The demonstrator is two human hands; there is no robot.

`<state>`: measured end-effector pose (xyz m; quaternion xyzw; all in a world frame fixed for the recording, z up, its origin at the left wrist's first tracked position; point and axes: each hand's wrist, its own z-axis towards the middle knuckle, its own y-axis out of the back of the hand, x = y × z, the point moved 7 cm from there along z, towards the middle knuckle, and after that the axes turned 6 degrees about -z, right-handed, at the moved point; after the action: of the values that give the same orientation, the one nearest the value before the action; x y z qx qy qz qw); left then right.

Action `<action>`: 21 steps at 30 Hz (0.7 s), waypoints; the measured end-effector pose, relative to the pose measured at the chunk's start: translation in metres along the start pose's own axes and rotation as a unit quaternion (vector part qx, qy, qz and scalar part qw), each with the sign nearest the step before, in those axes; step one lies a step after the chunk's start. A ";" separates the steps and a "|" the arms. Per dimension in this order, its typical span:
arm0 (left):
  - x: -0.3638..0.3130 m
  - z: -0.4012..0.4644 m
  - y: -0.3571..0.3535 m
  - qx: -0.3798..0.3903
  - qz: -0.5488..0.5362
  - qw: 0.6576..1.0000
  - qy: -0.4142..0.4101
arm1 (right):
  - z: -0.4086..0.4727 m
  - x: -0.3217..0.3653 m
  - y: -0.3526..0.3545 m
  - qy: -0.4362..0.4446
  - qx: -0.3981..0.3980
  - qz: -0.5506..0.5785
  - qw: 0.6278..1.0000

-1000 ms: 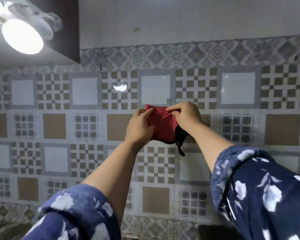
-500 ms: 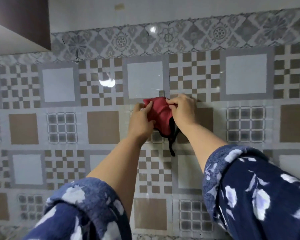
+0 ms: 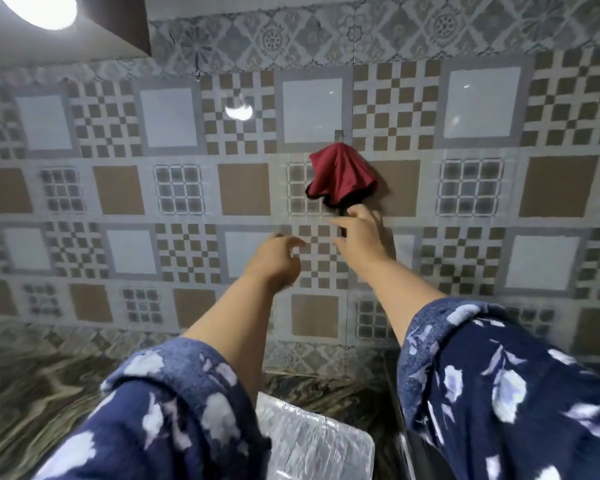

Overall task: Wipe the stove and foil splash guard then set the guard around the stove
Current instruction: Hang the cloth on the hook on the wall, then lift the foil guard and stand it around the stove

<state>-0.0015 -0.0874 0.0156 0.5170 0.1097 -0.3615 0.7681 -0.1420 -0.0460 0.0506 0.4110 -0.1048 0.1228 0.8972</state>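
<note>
A red cloth (image 3: 340, 176) hangs bunched from a small hook (image 3: 340, 136) on the patterned tile wall (image 3: 118, 188), its lower edge flaring out with a dark trim. The right hand (image 3: 362, 233) is raised just beneath the cloth with fingers spread and loose, fingertips close to the dark hanging end; whether they touch it cannot be told. The left hand (image 3: 279, 256) hovers lower and to the left, fingers curled loosely, grasping nothing, and is blurred. Both forearms come out of blue floral sleeves (image 3: 499, 393). Near the bottom, between the arms, the foil splash guard (image 3: 312, 441) shows crinkled and silvery above the marbled table (image 3: 25, 386). A ceiling lamp (image 3: 40, 8) glows at far upper left.
</note>
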 end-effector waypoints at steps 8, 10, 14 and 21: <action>0.083 -0.190 0.023 0.113 0.035 0.983 0.140 | -0.147 0.083 -0.062 0.017 0.292 0.029 0.956; 0.106 -0.238 0.033 0.121 0.038 0.977 0.174 | -0.186 0.112 -0.074 0.048 0.333 0.030 0.941; 0.159 -0.334 0.045 0.137 0.031 0.958 0.249 | -0.267 0.158 -0.112 0.079 0.416 0.044 0.905; 0.254 -0.487 0.063 0.117 0.053 0.915 0.382 | -0.383 0.220 -0.179 0.140 0.507 0.066 0.848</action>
<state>0.3217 0.2384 -0.2915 0.7067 0.3241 -0.1051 0.6200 0.1548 0.1630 -0.2585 0.7791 0.0718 0.2740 0.5593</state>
